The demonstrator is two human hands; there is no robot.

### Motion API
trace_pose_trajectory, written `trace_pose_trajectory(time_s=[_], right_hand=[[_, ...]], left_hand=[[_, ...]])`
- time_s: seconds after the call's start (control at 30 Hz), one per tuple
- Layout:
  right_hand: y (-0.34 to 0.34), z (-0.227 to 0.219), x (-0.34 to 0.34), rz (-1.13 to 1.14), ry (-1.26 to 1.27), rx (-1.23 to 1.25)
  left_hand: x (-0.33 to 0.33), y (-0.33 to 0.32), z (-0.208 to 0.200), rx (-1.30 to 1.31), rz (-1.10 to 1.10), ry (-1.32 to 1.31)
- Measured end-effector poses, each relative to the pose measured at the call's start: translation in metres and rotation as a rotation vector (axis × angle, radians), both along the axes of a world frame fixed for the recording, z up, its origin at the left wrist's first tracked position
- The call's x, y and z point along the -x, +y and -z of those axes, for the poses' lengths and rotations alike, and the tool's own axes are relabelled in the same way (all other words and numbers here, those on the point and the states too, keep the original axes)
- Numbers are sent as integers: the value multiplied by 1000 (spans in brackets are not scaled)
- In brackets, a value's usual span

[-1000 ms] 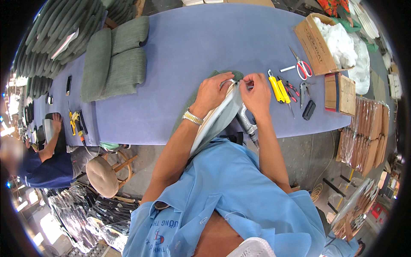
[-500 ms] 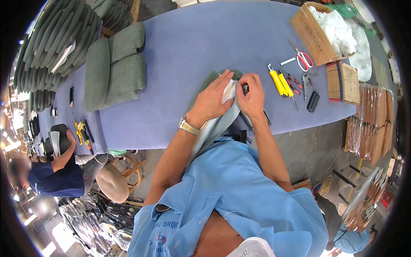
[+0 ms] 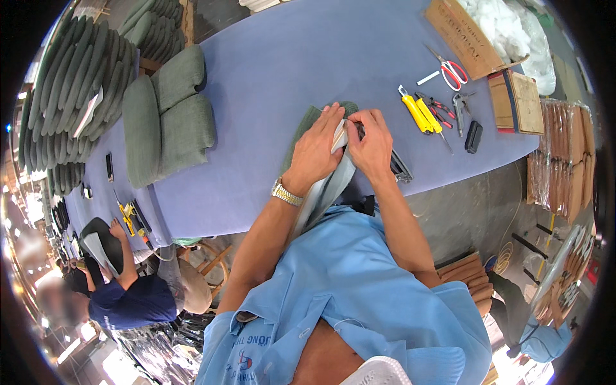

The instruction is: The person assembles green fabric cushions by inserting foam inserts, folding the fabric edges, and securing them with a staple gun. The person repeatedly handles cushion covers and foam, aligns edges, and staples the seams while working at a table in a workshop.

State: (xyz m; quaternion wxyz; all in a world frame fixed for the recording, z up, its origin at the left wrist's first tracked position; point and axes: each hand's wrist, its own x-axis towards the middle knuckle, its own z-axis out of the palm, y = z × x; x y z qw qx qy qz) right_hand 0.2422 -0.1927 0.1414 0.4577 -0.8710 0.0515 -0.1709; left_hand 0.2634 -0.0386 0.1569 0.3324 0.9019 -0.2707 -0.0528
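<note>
The person's left hand [image 3: 317, 154] lies unclenched, fingers stretched out and thumb spread, over a green padded piece [image 3: 307, 122], which stands tilted between the table edge and the person's front. The right hand [image 3: 372, 142] is just beside it, its thumb and fingertips pinched together on the pale fabric [image 3: 341, 178] along that piece's edge. A wristwatch [image 3: 287, 194] circles the left wrist, and a metal tool [image 3: 402, 168] lies near the right one. Farther right on the blue-grey table [image 3: 276, 70] are two yellow-handled tools [image 3: 417, 112], pliers, red-handled scissors [image 3: 452, 72] and a black block [image 3: 473, 136], with a cardboard box [image 3: 463, 38] beyond. Well to the left lie green cushions [image 3: 184, 125], near a tall stack [image 3: 64, 96]; below, a co-worker in dark blue [image 3: 138, 300] handles a dark panel [image 3: 106, 244].
</note>
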Motion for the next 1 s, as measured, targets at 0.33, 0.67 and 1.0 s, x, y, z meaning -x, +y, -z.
trace_pose_trajectory(time_s=[0.33, 0.67, 1.0], right_hand=[[11, 22, -1, 13, -182, -19], [21, 30, -3, 57, -123, -98], [29, 33, -2, 85, -162, -229]], left_hand=[[-3, 6, 9, 173, -44, -83], [-49, 19, -34, 138, -135, 455], [-75, -3, 26, 335, 58, 645]])
